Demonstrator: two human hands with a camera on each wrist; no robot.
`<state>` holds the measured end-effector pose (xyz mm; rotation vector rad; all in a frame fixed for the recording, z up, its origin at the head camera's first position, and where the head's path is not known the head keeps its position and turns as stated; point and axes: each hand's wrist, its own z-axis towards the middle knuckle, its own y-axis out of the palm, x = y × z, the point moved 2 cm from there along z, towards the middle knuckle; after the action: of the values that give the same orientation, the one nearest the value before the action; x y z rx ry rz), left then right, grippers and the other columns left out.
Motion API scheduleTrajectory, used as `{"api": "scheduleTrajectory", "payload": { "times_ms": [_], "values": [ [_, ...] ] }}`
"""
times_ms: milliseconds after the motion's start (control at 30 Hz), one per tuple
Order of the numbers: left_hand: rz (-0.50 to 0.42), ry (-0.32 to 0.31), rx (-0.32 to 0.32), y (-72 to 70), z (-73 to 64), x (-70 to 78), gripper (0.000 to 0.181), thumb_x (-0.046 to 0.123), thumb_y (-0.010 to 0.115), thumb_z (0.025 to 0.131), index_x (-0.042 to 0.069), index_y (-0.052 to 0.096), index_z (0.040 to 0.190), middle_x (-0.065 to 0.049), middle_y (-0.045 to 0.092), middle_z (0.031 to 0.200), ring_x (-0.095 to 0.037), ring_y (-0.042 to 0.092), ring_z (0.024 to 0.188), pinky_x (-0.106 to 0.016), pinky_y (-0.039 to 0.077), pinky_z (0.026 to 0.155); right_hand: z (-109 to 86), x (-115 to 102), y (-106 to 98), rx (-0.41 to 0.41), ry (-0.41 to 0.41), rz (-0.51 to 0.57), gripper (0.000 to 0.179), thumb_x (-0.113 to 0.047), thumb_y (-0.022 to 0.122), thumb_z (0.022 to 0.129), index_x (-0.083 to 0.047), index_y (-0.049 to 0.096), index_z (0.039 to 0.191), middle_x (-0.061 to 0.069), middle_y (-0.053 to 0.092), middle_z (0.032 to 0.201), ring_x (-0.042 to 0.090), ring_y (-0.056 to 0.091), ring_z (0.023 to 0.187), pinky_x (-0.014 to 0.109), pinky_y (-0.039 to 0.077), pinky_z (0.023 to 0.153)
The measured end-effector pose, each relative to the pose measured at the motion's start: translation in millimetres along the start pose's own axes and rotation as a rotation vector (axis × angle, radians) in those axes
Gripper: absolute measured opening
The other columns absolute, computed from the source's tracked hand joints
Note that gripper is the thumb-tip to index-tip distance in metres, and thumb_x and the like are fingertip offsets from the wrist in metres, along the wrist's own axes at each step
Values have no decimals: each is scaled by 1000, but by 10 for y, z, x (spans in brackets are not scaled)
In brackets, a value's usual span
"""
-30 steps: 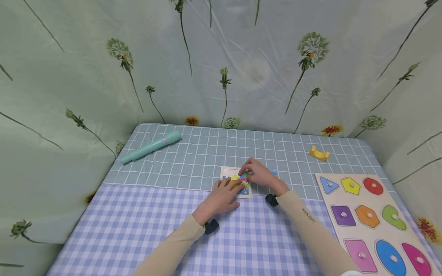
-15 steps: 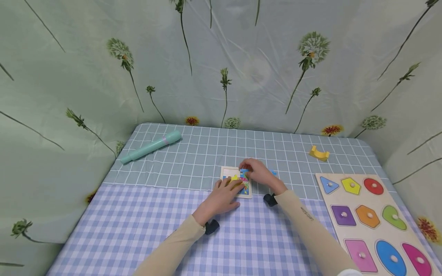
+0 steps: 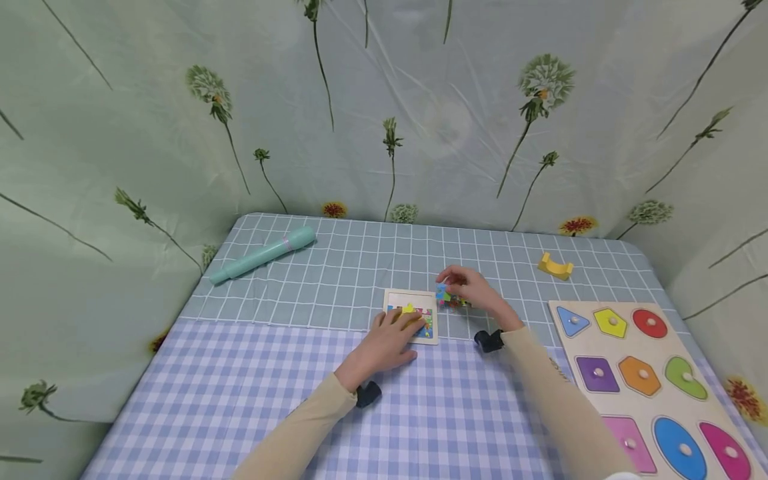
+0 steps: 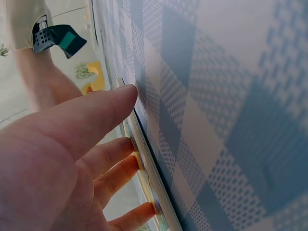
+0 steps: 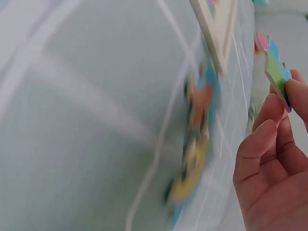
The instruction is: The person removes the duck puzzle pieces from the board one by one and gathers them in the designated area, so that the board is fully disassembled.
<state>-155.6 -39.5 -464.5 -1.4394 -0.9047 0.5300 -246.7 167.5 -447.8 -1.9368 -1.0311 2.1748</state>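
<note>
My left hand rests on a small wooden puzzle tray, its fingertips on the colourful pieces in the lower part. In the left wrist view the left fingers stretch out, lightly bent, onto the tray from its near edge. Bare wood shows along the tray's upper part. My right hand, just right of the tray, pinches a jigsaw piece in blue, green and pink between thumb and fingertips, clear of the table. Beneath it lies at least one loose jigsaw piece, blurred in the right wrist view.
A wooden shape board with knobbed coloured shapes lies at the right. Farther back is a yellow curved block. A mint-green tube-like object lies at the back left. Patterned curtains stand behind the table.
My right hand has lifted the jigsaw piece from the tray's upper right corner and carried it right, over the loose pieces. The left hand has stayed in place.
</note>
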Motion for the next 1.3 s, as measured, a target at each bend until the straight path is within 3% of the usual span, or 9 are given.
{"api": "scheduleTrajectory", "payload": {
  "times_ms": [133,267,500,600,733,1033,1133,1300],
  "values": [
    [-6,-1,2,-6,-10,-1,61,36,62,93,16,41,147,-3,36,149,-35,28,137,-55,26,106,-115,109,-227,67,82,21,21,5,53,90,10,59,110,17,58,93,18,49,78,28,43,62],
    [-4,4,12,0,-16,-2,61,36,63,93,16,41,146,-3,37,149,-34,28,137,-55,27,106,-225,221,-407,109,187,-27,22,4,53,89,12,58,108,13,57,91,17,49,76,26,43,62],
    [-22,4,10,5,-8,-4,60,35,63,93,16,41,146,-3,37,149,-35,29,136,-55,26,106,-328,377,-524,68,308,-104,22,5,50,86,12,58,105,13,56,86,21,50,76,29,44,65],
    [-28,6,4,-8,-4,-4,59,35,62,93,16,42,146,-3,36,149,-35,29,136,-55,26,106,-338,400,-508,52,307,-169,20,6,51,85,10,60,102,11,56,84,22,50,77,30,43,66],
    [-28,9,5,-16,8,-11,58,35,62,94,17,43,145,-4,36,148,-34,31,135,-54,28,105,-327,394,-457,62,247,-300,14,7,53,83,6,62,94,9,54,80,22,48,75,31,39,65],
    [-71,34,18,-24,-20,-72,52,31,60,95,16,47,143,-13,36,140,-30,37,128,-49,29,107,-323,311,-374,62,188,-570,9,6,60,83,-2,57,85,8,49,77,24,46,71,36,39,62],
    [-96,57,21,-34,-42,-98,50,29,61,95,15,49,142,-14,38,139,-30,39,127,-46,28,108,-341,293,-368,84,174,-574,10,5,62,83,-2,56,85,8,50,77,23,47,71,37,40,62],
    [-88,73,29,-33,-59,-111,50,29,61,95,15,49,141,-14,39,139,-31,41,127,-43,30,108,-290,231,-259,130,64,-431,8,8,60,83,1,58,87,10,55,80,23,51,72,35,43,63]
  ]
}}
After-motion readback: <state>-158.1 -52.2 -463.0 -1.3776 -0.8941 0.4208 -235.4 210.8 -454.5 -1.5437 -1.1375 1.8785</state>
